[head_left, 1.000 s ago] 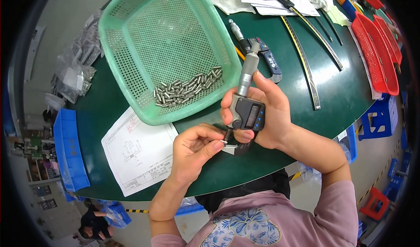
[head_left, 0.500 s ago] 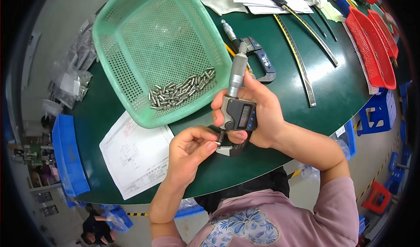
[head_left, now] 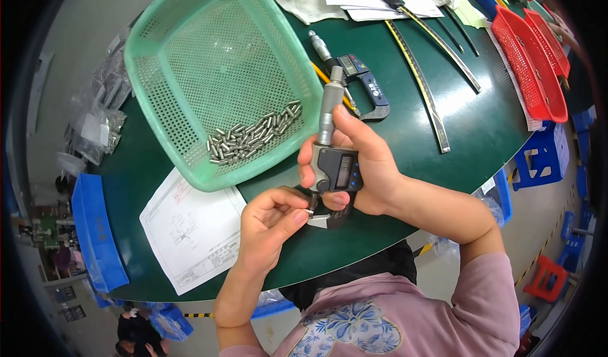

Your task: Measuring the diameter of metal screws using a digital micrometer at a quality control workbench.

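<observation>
My right hand is wrapped round a digital micrometer, with its grey thimble pointing away from me and its U-shaped frame toward me. Between thumb and fingertips, my left hand pinches a small metal pin at the micrometer's measuring gap. Fingers partly cover the pin, and I cannot tell whether both measuring faces touch it. Just beyond my hands stands a green perforated basket, its near right corner holding a heap of short shiny metal pins.
A second digital micrometer lies beyond my right hand. Farther off are a caliper, a white glove and red baskets. A drawing sheet lies left of my left hand, near a blue bin and bagged parts.
The whole scene has shifted slightly left in view. Both hands keep their hold on the micrometer and the pin, with only a slight change in the fingers.
</observation>
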A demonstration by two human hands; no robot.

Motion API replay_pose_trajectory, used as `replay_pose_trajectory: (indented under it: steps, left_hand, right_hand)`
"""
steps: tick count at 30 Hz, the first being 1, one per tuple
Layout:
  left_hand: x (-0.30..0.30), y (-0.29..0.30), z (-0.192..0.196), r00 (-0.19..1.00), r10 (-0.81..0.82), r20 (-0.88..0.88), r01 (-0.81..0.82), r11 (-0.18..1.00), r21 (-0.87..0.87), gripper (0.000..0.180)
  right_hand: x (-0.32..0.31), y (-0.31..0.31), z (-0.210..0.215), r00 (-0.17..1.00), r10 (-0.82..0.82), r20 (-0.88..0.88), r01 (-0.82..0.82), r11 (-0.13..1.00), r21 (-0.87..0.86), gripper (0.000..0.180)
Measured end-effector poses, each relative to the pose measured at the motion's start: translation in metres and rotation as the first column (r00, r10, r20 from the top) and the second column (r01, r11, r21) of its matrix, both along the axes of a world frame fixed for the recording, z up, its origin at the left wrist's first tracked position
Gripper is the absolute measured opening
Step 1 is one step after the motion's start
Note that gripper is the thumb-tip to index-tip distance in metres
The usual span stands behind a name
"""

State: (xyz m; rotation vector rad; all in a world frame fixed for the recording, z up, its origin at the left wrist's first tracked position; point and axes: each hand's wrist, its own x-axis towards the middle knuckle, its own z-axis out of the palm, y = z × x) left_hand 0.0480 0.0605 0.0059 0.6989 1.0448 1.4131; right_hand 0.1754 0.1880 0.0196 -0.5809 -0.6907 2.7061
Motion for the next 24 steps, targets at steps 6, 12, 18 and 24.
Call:
replay_pose_trajectory:
  steps: [6,12,18,24]
  left_hand:
    - [-0.001,0.000,-0.001,1.000,0.023,-0.004,-0.023,1.000,-0.001,0.013]
    - [-0.011,0.004,0.014,0.973,0.074,-0.218,-0.055,0.994,0.092,0.010]
    - [-0.065,0.034,0.041,-0.161,0.362,-0.918,-0.153,0.910,0.386,0.015]
    - [-0.086,0.070,0.037,-0.370,0.185,-0.911,0.003,0.980,0.198,0.012]
  right_hand:
    - [-0.001,-0.001,-0.003,0.999,0.009,-0.038,-0.009,1.000,-0.005,0.061]
    - [0.002,0.001,-0.003,0.996,-0.029,-0.087,0.023,0.997,-0.070,0.064]
    - [0.003,0.002,-0.002,0.997,-0.034,-0.070,0.031,0.999,-0.035,0.062]
    - [-0.003,0.001,0.001,0.999,-0.008,-0.045,0.007,1.000,-0.022,0.062]
